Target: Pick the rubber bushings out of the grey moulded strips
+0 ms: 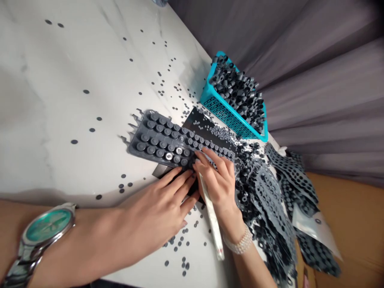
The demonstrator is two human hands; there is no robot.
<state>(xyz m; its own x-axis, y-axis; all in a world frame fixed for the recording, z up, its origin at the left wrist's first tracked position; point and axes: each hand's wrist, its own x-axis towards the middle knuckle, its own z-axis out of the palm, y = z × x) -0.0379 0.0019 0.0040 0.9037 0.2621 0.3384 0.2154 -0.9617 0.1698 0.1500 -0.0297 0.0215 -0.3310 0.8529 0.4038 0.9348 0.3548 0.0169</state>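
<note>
A dark grey moulded rubber sheet (156, 141) with rows of raised round cups lies on a black plate (196, 122). My left hand (163, 206), with a watch at the wrist, stretches its fingers apart and touches the sheet's near edge. A slim white stick-like tool (213, 224) is gripped in my right hand (217, 180), which wears a beaded bracelet. That hand rests over the sheet's middle, close to my left fingertips. The tool's working tip is hidden by my fingers. A few cups look shiny or pale inside.
Behind the sheet stands a turquoise basket (237, 120) full of small black ring-shaped parts. Loose rings and punched sheets (267, 196) pile up on the right, beside a brown cardboard surface (345, 212). Small dark discs (86, 92) are scattered over the white marbled table (60, 60).
</note>
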